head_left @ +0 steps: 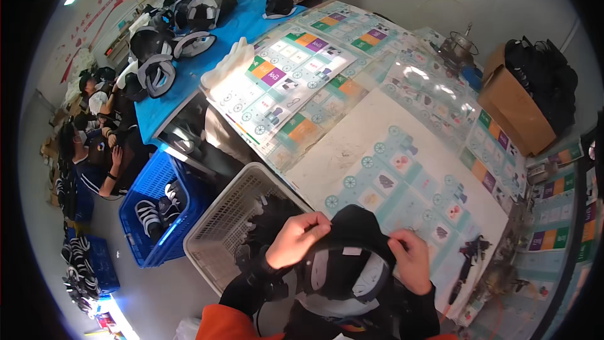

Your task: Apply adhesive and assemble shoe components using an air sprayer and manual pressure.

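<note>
Close to my body, at the near edge of the table, I hold a black shoe upper [353, 225] with its opening toward me. Pale pads and a small white label show inside it. My left hand [297, 239] is closed on its left edge, thumb and fingers pinched together. On the opposite edge my right hand [411, 260] pinches the black material between thumb and fingers. The lower part of the upper lies over my lap, where dark clothing makes its outline hard to make out.
A beige crate [217, 230] with dark pieces stands left of me, beside a blue crate [148, 198] holding strapped shoes. Printed sheets cover the table [352, 145]. A black tool [469, 264] lies at right near a cardboard box [519, 104]. Other people work beyond.
</note>
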{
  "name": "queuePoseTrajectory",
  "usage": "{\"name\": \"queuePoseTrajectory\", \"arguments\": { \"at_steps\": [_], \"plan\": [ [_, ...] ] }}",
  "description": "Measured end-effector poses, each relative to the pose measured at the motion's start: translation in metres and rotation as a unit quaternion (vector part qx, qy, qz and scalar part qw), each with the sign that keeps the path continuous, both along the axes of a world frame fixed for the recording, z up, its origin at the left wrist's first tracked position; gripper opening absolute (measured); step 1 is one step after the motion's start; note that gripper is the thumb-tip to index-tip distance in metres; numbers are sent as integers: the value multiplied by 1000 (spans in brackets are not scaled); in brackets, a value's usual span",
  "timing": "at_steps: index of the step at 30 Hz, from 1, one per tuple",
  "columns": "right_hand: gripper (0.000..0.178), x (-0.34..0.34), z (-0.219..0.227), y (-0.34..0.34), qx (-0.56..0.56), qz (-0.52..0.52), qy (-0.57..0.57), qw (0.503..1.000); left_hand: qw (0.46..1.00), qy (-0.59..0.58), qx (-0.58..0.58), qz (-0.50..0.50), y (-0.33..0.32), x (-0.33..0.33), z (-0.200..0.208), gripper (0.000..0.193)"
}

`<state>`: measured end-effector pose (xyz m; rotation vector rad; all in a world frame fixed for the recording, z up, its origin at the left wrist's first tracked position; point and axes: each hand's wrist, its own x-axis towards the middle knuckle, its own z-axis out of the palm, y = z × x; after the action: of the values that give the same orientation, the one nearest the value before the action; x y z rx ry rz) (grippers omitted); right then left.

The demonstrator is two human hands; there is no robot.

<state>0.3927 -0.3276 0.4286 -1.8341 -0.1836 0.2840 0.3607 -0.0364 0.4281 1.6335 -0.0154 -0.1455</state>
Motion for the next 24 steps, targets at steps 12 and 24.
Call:
{"name": "queuePoseTrajectory", "arguments": {
  "at_steps": [12, 24],
  "plan": [
    [4, -127, -49, -12, 21, -65, -102, 992, 977, -209, 4, 44, -14, -138, -42, 5],
    [7, -221, -70, -78, 170, -125, -125, 970, 952, -40, 299, 44, -16, -168, -245, 47]
  ]
}}
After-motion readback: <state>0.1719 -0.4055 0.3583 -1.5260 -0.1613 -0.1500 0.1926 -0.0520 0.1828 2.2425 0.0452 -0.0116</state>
